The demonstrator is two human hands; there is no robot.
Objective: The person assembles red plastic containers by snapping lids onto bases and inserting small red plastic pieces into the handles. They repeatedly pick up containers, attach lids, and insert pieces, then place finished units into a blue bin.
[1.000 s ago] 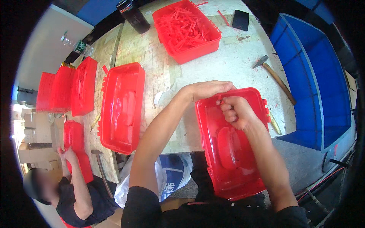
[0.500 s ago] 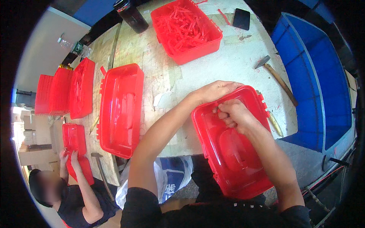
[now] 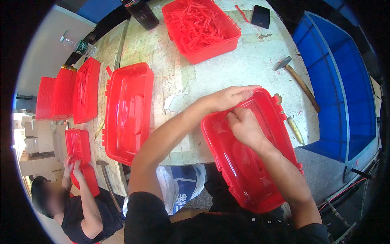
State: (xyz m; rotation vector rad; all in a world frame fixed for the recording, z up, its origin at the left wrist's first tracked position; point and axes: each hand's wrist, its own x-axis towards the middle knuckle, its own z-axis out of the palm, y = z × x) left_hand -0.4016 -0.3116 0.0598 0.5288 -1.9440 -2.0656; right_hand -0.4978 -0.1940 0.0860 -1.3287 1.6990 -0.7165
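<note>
A shallow red plastic box shell (image 3: 260, 175), with hinge tabs along its sides and a raised shape on its floor, lies tilted in front of me, its open side up. My left hand (image 3: 235, 97) grips its far rim, fingers wrapped over the outside and partly hidden. Inside the shell, close to that far wall, my right hand (image 3: 245, 128) is closed in a fist-like pinch. Whatever its fingers hold, if anything, stays hidden. Left of my arm, a similar red shell (image 3: 126, 116) rests on the worktable (image 3: 172, 126).
At the back are a red bin (image 3: 215, 53) of red plastic strips, a phone (image 3: 261, 17) and a black flask (image 3: 142, 14). A hammer (image 3: 298, 81) and a yellow-handled tool (image 3: 295, 130) lie right, near a blue crate (image 3: 337, 89). A co-worker (image 3: 81, 211) handles red boxes at left.
My right hand has shifted slightly left and up within the shell, its fingers now turned more toward the far wall. The left hand keeps its grip; the view has moved slightly.
</note>
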